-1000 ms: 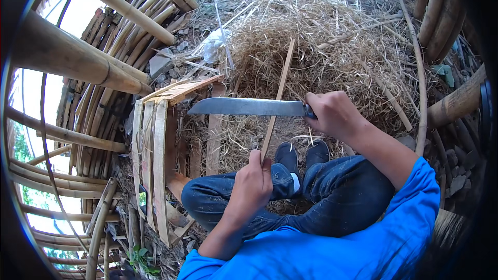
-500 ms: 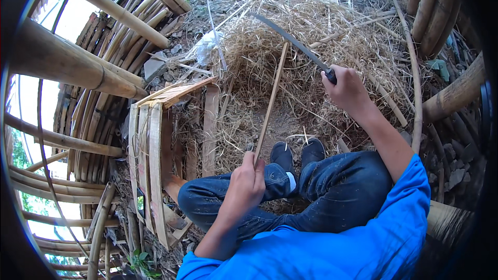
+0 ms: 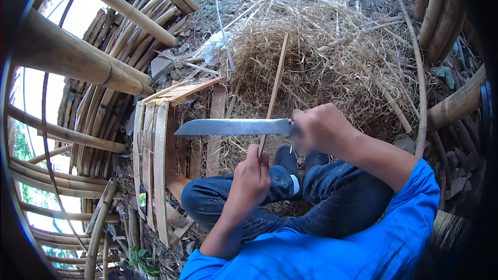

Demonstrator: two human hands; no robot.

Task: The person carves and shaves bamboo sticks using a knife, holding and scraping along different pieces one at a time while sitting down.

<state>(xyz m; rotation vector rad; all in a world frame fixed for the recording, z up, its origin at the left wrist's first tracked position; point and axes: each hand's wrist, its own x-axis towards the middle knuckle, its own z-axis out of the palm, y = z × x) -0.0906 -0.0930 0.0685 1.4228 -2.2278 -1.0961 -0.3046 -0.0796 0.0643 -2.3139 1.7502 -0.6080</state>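
While the thin bamboo strip (image 3: 273, 91) stands tilted, its top leaning away over the heap of dry shavings (image 3: 332, 57) and its lower end caught in the left hand (image 3: 251, 179), a long knife (image 3: 233, 126) lies level across it, the blade pointing to the person's left and crossing the strip just above that hand; whether the edge actually bites the strip cannot be told. The left hand's fingers are curled tight round the strip's foot, thumb up along it; the right hand (image 3: 321, 130) — a little blurred — is closed in a fist on the knife's handle, which its fingers hide. Both hands sit above the person's folded legs in dark jeans (image 3: 332, 202), with dark shoes (image 3: 288, 163) just behind the left hand, and a blue sleeve (image 3: 410, 197) covers the right upper arm; just to the left of the knees stands a low stool-like frame of flat bamboo slats (image 3: 153, 161), its top pale and its side facing the camera; beyond it, thick bamboo poles (image 3: 78, 59) sweep across the left — more poles (image 3: 456, 103) curve down the right edge; a white scrap (image 3: 215, 46) lies among splinters on the dirt near the heap's left rim.
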